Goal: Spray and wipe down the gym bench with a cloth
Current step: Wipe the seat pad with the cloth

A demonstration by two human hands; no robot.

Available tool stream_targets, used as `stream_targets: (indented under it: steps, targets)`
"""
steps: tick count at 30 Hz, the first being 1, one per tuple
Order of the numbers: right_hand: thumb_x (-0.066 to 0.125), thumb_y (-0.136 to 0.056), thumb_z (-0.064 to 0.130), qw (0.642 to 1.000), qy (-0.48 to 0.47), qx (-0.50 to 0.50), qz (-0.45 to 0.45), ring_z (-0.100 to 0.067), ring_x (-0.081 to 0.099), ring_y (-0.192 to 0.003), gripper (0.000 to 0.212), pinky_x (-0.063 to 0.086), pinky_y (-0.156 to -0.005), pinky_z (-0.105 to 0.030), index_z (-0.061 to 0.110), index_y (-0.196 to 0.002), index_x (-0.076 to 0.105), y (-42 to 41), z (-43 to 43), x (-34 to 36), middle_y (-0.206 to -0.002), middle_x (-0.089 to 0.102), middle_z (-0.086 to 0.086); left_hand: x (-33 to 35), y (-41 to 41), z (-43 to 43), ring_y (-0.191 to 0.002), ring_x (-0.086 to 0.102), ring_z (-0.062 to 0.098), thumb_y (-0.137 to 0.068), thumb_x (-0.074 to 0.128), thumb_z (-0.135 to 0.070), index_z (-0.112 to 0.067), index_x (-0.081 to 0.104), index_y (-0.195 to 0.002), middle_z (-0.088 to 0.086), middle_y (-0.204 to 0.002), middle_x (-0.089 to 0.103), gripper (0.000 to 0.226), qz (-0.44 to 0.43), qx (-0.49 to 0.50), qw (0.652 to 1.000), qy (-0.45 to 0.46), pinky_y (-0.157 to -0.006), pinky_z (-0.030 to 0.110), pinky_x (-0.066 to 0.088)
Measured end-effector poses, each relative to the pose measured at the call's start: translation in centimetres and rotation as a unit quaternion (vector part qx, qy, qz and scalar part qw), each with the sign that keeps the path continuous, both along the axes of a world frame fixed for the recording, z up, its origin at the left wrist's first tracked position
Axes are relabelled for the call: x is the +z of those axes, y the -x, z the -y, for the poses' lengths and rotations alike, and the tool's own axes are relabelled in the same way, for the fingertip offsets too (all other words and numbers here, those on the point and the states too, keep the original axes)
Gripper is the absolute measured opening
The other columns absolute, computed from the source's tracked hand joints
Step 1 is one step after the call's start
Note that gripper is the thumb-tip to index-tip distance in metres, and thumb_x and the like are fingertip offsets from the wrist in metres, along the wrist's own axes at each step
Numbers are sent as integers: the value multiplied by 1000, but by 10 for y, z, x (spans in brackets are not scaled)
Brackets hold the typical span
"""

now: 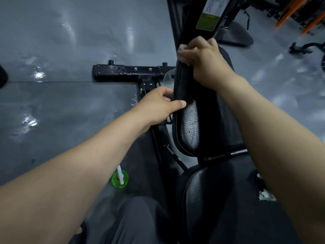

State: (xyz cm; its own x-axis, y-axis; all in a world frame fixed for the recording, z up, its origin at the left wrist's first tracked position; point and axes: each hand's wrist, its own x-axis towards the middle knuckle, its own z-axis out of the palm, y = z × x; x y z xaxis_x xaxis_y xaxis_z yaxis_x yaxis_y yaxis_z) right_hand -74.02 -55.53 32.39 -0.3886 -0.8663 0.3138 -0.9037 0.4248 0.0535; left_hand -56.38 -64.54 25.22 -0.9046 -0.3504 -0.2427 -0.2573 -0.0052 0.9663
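The person's left hand (pixel 158 104) was closed around the left edge of the long black back pad (pixel 190 120) of the black padded gym bench (pixel 214 138), with the thumb on top and the fingers tucked under the rim. The right hand (pixel 205 62) was higher up the same edge, its fingers curled around a small pale cloth (pixel 182 47) and pressing it against the pad. Only little bits of the cloth poked out between the fingers, so its full shape was hard to tell. The back pad was tilted up, and its surface was shiny and bumpy. Below it, nearer the person, was the wide black seat pad (pixel 211 199), which had a torn white patch (pixel 263 194) on its right side. A bright green plastic spray bottle (pixel 120 178) with a white top stood on the floor just left of the bench, near the person's leg in grey trousers (pixel 133 221). It was well apart from both hands. Farther off, the flat black metal foot bar (pixel 126 72) of the bench lay across the shiny grey floor (pixel 61 50), with shiny drops on it. A green and white sticker (pixel 206 22) was stuck on the black frame above the right hand. Orange metal bars (pixel 290 13) and other dark gym gear stood in the top right corner.
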Motion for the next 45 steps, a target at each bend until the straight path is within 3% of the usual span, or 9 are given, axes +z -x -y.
stream_targets:
  steps: [6, 12, 15, 19, 26, 30, 37, 40, 45]
  targets:
    - [38, -103, 57, 989, 70, -87, 98, -26, 49, -124, 40, 35, -108, -39, 41, -130, 64, 34, 8, 4, -132, 61, 16, 3, -1, -9, -85, 61, 3, -87, 79, -36, -39, 55, -104, -13, -99, 55, 29, -22, 13, 999, -20, -85, 30, 55]
    - [40, -108, 34, 981, 59, -69, 170, -2, 29, -147, 35, 18, -125, -32, 35, -136, 60, 47, 4, 3, -144, 52, 21, 6, -1, -5, -91, 60, 4, -85, 80, -40, -42, 53, -111, -14, -105, 53, 38, -8, 18, 1000, -13, -93, 36, 56]
    - [41, -105, 47, 983, 41, -70, 163, -12, 41, -144, 36, 23, -122, -25, 39, -134, 61, 34, 5, 9, -141, 56, 22, 7, -3, -5, -93, 62, 6, -85, 79, -41, -45, 53, -107, -12, -106, 55, 35, -6, 24, 1000, -12, -92, 37, 58]
    - [49, -101, 17, 990, 27, -4, 136, -17, 52, -129, 34, 31, -100, -8, 25, -127, 69, -9, -17, 6, -134, 58, 4, 8, -5, -6, -91, 65, 8, -86, 79, -38, -45, 54, -103, -6, -108, 60, 30, -4, 26, 999, -30, -83, 33, 58]
    - [52, -89, -8, 985, -9, 63, 163, -21, 45, -129, 40, 19, -110, -1, 12, -116, 75, -82, -67, -1, -121, 68, -16, 14, -8, 0, -71, 68, 17, -94, 51, -4, -23, 64, -106, -1, -90, 67, 27, 18, 35, 991, -124, -67, 28, 53]
    - [46, -91, -2, 984, -50, 84, 151, -18, 48, -134, 48, 39, -113, -27, 17, -128, 69, -83, -73, 5, -126, 67, -1, 14, -11, 3, -80, 73, 23, -91, 43, 4, -13, 68, -107, 11, -106, 72, 33, 28, 39, 991, -129, -66, 26, 56]
    - [46, -95, 6, 990, -41, 6, 136, -16, 44, -139, 47, 37, -115, -32, 27, -131, 67, -67, -38, -1, -135, 62, 10, 13, -13, 4, -95, 76, 28, -85, 45, 3, -10, 70, -111, 11, -109, 75, 38, 32, 46, 991, -125, -77, 31, 58]
    - [54, -98, 11, 990, -25, 50, 132, -17, 54, -127, 31, 42, -108, -27, 21, -118, 74, -91, -58, 0, -116, 70, 5, 11, -15, 5, -91, 77, 26, -79, 43, 6, -9, 70, -116, 9, -110, 76, 48, 27, 42, 991, -123, -75, 29, 57]
    - [55, -85, 13, 978, -57, 95, 178, -15, 50, -138, 45, 39, -116, -35, 26, -124, 73, -126, -92, -7, -127, 70, 9, 11, -15, 2, -75, 72, 21, -86, 47, 0, -10, 71, -112, 10, -107, 76, 37, 22, 46, 987, -152, -74, 32, 60]
